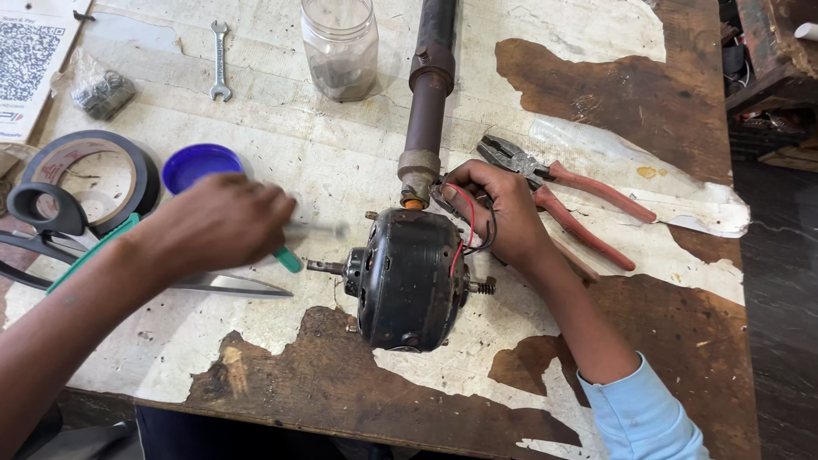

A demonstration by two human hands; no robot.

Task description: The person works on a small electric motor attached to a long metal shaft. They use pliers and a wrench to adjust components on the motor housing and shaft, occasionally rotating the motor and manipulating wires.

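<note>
You are steadying black motor, lying at bench centre under brown pipe; right hand closed, pinching red and black wires. Left hand gripping green-handled screwdriver, blurred. Keep wires clear of tip; avoid tugging.

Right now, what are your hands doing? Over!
Left hand gripping green-handled screwdriver. Right hand pinching red and black wires at round black motor. Red-handled pliers beside.

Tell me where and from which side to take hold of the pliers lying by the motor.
Grip the pliers by the two red handles, coming from the right and far side of the bench. The handles splay out bare toward the right, while the steel jaws point left, close beside the right hand holding the wires at the motor.
</note>
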